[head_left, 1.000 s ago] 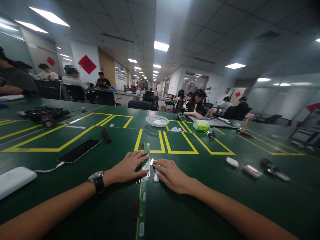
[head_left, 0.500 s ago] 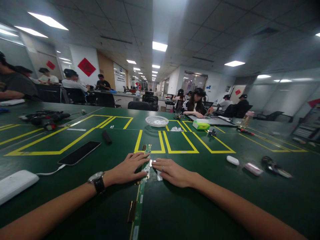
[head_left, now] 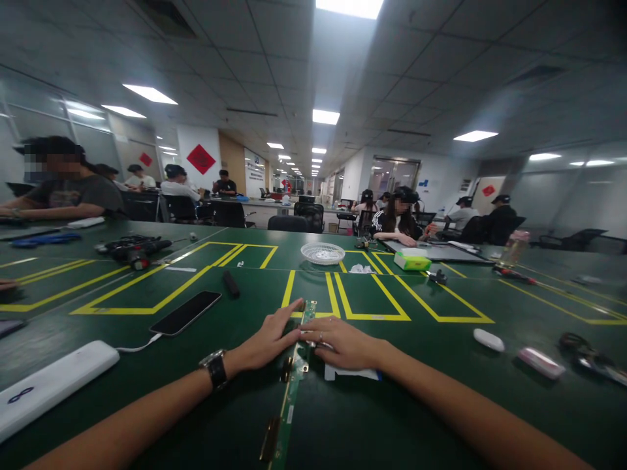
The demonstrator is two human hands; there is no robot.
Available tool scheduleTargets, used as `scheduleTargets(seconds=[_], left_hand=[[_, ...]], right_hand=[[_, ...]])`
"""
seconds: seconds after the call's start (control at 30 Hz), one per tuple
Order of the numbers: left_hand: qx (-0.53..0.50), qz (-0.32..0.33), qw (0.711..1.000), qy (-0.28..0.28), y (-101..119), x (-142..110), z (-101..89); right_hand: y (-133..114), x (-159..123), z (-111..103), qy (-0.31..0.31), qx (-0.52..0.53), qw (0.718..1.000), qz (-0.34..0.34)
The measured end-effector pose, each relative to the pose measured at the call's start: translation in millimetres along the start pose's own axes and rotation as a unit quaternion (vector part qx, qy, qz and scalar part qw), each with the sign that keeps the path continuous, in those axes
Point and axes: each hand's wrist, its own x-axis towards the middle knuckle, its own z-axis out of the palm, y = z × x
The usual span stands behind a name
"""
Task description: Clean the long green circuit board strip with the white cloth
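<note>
A long, narrow green circuit board (head_left: pixel 290 398) with amber flex strips along its left side runs away from me on the green table. My left hand (head_left: pixel 267 339) lies at the board's far part, index finger and thumb stretched out and apart, touching its left edge. From the right, my right hand (head_left: pixel 345 341) reaches over the board, fingers close together and bent down on it, the thumb below them. A white flat cable (head_left: pixel 356 374) with a blue end sticks out under this hand. The fingertips hide where cable and board meet.
Left of me lie a phone (head_left: pixel 186 313), a white power bank (head_left: pixel 59 385) and a small black object (head_left: pixel 230 284). Beyond the board stands a white basket (head_left: pixel 322 254). To the right are white (head_left: pixel 488 339) and pink (head_left: pixel 541 363) cases. Other people sit around.
The view has turned left. My right fingers have moved over the board, and more of the flat cable shows. My left fingers have slid off the board's top toward its left edge.
</note>
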Motion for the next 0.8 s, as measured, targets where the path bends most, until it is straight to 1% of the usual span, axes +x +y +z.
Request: scheduleTargets(seconds=[0.07,0.1,0.13,0.2,0.23,0.27,0.3,0.37,0.4,0.47,0.57,0.63,0.73,0.8], left_hand=[[-0.028,-0.035,0.998,0.048,-4.4,1.9,2.2],[-0.038,-0.05,0.996,0.063,-6.4,2.8,3.2],[-0.045,-0.06,0.995,0.073,-7.9,3.4,4.0],[-0.044,-0.063,0.994,0.076,-9.0,3.8,4.7],[-0.038,-0.058,0.995,0.074,-8.5,3.6,4.5],[-0.031,-0.051,0.996,0.07,-7.5,3.0,4.1],[-0.023,-0.044,0.997,0.066,-6.0,2.2,3.3],[-0.011,-0.026,0.998,0.056,-2.3,0.4,1.1],[-0.008,-0.018,0.999,0.049,-0.2,-0.4,-0.2],[-0.002,-0.01,0.999,0.034,3.7,-1.6,-2.5],[0.002,-0.017,1.0,0.012,7.5,-2.2,-4.6],[0.004,-0.017,1.0,0.006,7.7,-2.2,-4.6],[0.005,-0.001,1.0,0.012,5.0,-1.8,-3.1],[0.004,0.005,1.0,0.015,2.5,-1.4,-2.0]], right_hand=[[2.7,-0.1,3.6,-0.024,0.006,1.0,-0.008],[6.2,-3.0,4.7,-0.027,0.005,1.0,-0.002],[11.8,-8.0,5.1,-0.022,0.0,1.0,0.012],[29.7,-24.2,3.6,0.001,-0.027,0.997,0.072],[41.5,-34.9,1.9,0.013,-0.048,0.992,0.115],[54.5,-46.9,-0.4,0.029,-0.071,0.981,0.176],[67.9,-59.5,-3.2,0.043,-0.096,0.963,0.25],[92.2,-83.6,-9.6,0.069,-0.133,0.904,0.401],[101.8,-93.8,-12.7,0.071,-0.14,0.888,0.431],[114.3,-108.2,-17.4,0.066,-0.144,0.87,0.467],[119.3,-115.1,-18.9,0.028,-0.125,0.862,0.491],[119.1,-114.3,-17.7,0.007,-0.114,0.86,0.498],[120.0,-113.4,-17.6,0.003,-0.116,0.862,0.494],[122.4,-114.0,-21.2,0.005,-0.117,0.866,0.485]])
